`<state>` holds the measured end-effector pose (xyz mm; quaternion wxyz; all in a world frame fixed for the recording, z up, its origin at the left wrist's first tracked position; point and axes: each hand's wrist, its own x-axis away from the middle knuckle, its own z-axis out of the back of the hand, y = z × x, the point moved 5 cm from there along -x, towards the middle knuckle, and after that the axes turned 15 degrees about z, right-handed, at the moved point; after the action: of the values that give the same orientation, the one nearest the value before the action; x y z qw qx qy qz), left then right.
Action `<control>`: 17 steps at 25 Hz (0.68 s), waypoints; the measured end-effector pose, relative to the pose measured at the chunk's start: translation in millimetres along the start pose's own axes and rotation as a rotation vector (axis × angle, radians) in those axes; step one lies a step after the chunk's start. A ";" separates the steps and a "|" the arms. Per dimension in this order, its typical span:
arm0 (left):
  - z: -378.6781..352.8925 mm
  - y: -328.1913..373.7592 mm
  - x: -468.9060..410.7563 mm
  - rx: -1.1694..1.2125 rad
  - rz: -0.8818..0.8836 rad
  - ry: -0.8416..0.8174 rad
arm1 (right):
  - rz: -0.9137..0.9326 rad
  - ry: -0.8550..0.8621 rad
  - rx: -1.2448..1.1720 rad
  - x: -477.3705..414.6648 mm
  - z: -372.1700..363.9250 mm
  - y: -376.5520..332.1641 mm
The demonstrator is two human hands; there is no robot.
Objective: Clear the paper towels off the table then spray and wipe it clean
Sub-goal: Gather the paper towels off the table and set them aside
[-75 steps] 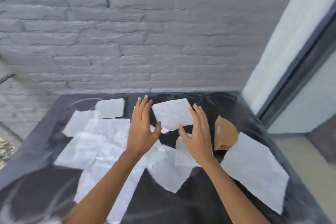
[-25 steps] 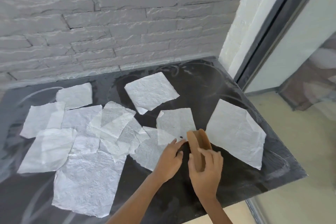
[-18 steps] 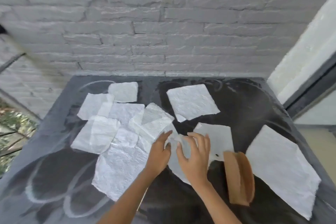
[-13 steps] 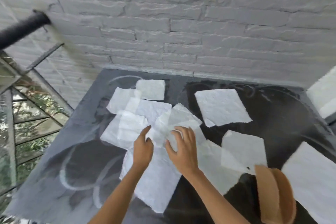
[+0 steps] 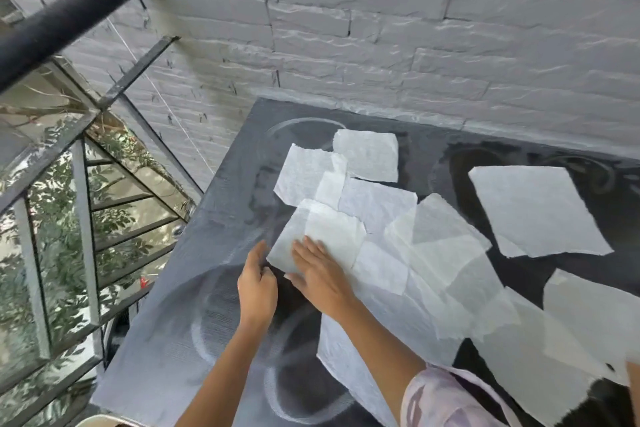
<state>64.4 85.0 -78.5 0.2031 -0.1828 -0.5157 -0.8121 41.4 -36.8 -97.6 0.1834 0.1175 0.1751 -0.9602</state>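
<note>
while flat on the paper towel [image 5: 329, 232], right hand [image 5: 320, 274] spread, left hand [image 5: 258, 284] pinching its corner

I see white paper towels [image 5: 381, 215] on a dark grey surface [image 5: 194, 322] with pale swirl marks, a grey-painted brick wall [image 5: 381, 45], and a pink-mottled sleeve [image 5: 446, 399].

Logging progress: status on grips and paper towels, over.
Right grip flat on paper towel. Left grip at its corner, hold unclear. Other towels spread over table.
</note>
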 end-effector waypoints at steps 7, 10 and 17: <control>11.5 0.8 -26.9 0.301 0.174 -0.092 | -0.280 0.359 -0.295 -17.7 15.1 2.1; -12.8 17.3 -15.9 0.379 0.247 -0.407 | -0.378 0.438 -0.418 -15.3 25.8 -10.5; -3.9 39.7 -30.5 0.607 0.371 -0.299 | -0.230 0.277 -0.517 -45.6 29.9 -14.9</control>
<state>110.6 70.4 -65.3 0.3139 -0.3210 -0.7146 -0.5364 72.0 -21.0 -52.8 0.0720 0.1763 0.4489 -0.8731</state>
